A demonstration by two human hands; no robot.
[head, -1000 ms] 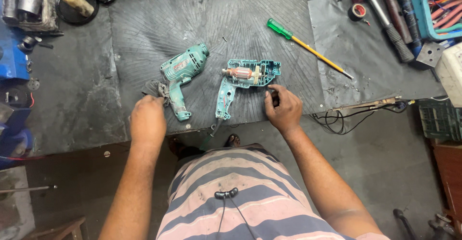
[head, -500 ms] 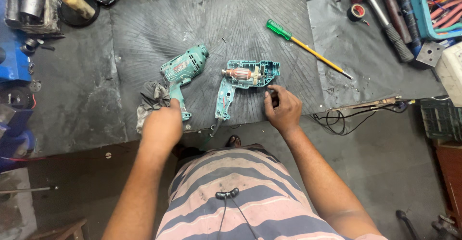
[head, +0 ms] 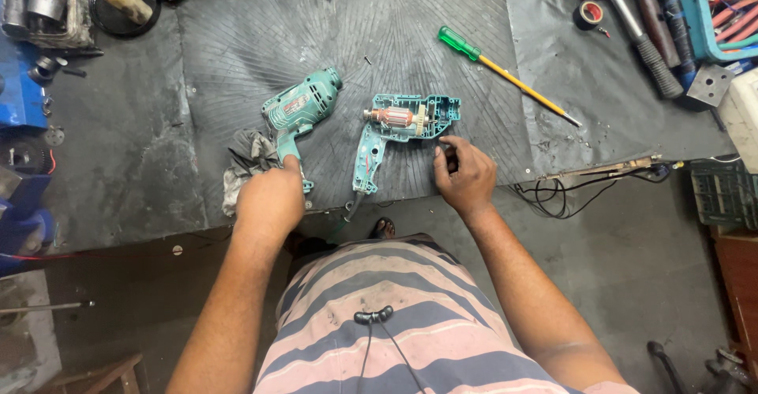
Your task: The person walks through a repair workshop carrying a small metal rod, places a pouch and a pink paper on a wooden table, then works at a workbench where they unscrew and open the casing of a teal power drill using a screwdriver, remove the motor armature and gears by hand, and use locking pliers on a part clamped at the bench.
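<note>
Head camera, looking down: a person in a striped shirt leans over a dark, grooved surface (head: 237, 31). The left hand (head: 270, 199) rests curled on the handle end of a teal drill housing half (head: 298, 112), beside a grey rag (head: 246, 157). The right hand (head: 466, 174) pinches a small dark part (head: 451, 159) between its fingertips, just beside the other teal housing half (head: 399, 129), which lies open showing a copper-wound motor. A green-handled screwdriver (head: 505, 74) lies well apart, toward the upper right. Hammers (head: 643, 35) and a tape roll (head: 591, 13) sit at the far right edge.
</note>
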